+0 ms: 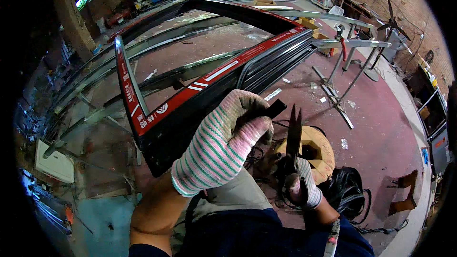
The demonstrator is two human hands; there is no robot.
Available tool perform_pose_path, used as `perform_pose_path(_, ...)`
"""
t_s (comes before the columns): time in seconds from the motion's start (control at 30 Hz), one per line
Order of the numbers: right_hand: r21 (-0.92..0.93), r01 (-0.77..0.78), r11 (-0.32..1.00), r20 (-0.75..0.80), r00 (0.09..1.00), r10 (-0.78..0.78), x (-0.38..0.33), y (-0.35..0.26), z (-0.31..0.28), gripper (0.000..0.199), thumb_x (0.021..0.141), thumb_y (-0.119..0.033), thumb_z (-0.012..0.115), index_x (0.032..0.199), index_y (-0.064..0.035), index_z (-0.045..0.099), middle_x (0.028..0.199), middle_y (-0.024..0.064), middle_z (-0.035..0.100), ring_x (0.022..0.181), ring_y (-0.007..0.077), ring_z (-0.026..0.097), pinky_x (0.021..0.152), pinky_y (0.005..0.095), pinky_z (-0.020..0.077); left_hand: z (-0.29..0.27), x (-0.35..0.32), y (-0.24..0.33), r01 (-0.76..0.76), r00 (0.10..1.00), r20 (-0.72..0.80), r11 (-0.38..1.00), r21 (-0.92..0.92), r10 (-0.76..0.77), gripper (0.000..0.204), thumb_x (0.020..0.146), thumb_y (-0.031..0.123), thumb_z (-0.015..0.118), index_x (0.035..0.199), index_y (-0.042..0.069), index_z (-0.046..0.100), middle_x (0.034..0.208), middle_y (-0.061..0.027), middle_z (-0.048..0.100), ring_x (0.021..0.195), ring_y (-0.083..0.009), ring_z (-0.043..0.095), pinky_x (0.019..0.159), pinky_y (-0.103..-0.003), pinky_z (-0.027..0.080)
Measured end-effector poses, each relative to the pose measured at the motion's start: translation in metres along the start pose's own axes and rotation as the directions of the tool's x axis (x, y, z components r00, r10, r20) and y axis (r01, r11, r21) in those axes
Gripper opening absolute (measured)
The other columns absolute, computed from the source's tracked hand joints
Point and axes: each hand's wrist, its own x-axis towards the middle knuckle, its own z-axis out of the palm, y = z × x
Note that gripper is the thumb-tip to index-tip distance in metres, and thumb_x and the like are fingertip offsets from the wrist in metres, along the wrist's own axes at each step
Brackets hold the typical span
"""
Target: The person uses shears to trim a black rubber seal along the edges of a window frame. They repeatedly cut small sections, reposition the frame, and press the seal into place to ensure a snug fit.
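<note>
My left hand (219, 143), in a white glove with green and pink stripes, is closed with thumb and fingers around a black rubber strip (277, 109). The strip's end sticks out to the right of the fingers. My right hand (303, 188), gloved too, grips dark scissors (293, 135) with the blades pointing up, slightly parted, just right of the strip's end. Beyond my left hand lies a black window frame (209, 80) with red film on its faces. A black strip curves along its near side and passes behind my left glove.
A yellowish ring-shaped roll (320, 145) and a coil of black strip (346, 188) lie on the floor by my right hand. Metal stands (354, 44) support the frame at right. A standing fan (391, 21) is farther back. A white panel (54, 162) lies at left.
</note>
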Motion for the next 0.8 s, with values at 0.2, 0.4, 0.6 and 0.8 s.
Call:
perform_pose_path(0.2, -0.146, -0.181, 0.973, 0.107, 0.974, 0.197, 0.015, -0.019, 0.001, 0.042, 0.084, -0.034, 0.069, 0.108, 0.0003, 0.065, 0.086, 0.002, 0.066, 0.075, 0.0099, 0.057, 0.068, 0.0256, 0.0485, 0.004, -0.006, 0.007, 0.069, 0.991, -0.122, 0.996, 0.062, -0.061, 0.017, 0.097, 0.007, 0.061, 0.112, 0.002, 0.057, 0.099, -0.0043, 0.066, 0.091, -0.01, 0.061, 0.085, -0.026, 0.051)
perform_pose_path(0.4, -0.086, -0.204, 0.975, 0.063, 0.976, 0.209, 0.02, -0.012, -0.003, 0.045, 0.078, -0.035, 0.074, 0.102, 0.0024, 0.065, 0.082, 0.008, 0.068, 0.075, 0.0153, 0.061, 0.07, 0.0324, 0.0509, 0.004, -0.004, 0.005, 0.078, 0.985, -0.166, 0.976, 0.204, -0.044, 0.013, 0.096, 0.006, 0.061, 0.108, 0.002, 0.058, 0.095, -0.0039, 0.066, 0.088, -0.0093, 0.062, 0.083, -0.025, 0.051)
perform_pose_path(0.6, -0.083, -0.233, 0.969, 0.046, 0.97, 0.237, 0.02, -0.013, -0.004, 0.04, 0.077, -0.028, 0.075, 0.101, 0.0035, 0.065, 0.077, 0.0119, 0.068, 0.069, 0.0184, 0.061, 0.066, 0.0354, 0.0515, 0.005, -0.003, 0.004, 0.126, 0.98, -0.164, 0.987, 0.102, -0.108, 0.013, 0.096, 0.002, 0.058, 0.109, 0.0, 0.056, 0.089, -0.0063, 0.066, 0.08, -0.0115, 0.064, 0.074, -0.027, 0.055)
perform_pose_path(0.8, -0.21, -0.174, 0.962, 0.047, 0.981, 0.188, 0.022, -0.016, -0.004, 0.038, 0.079, -0.027, 0.074, 0.1, 0.0035, 0.065, 0.076, 0.0122, 0.068, 0.069, 0.0195, 0.062, 0.067, 0.0363, 0.0518, 0.006, -0.002, -0.002, 0.125, 0.976, -0.194, 0.987, 0.103, -0.104, 0.01, 0.096, 0.002, 0.058, 0.106, 0.001, 0.055, 0.086, -0.007, 0.066, 0.075, -0.0119, 0.064, 0.07, -0.027, 0.055)
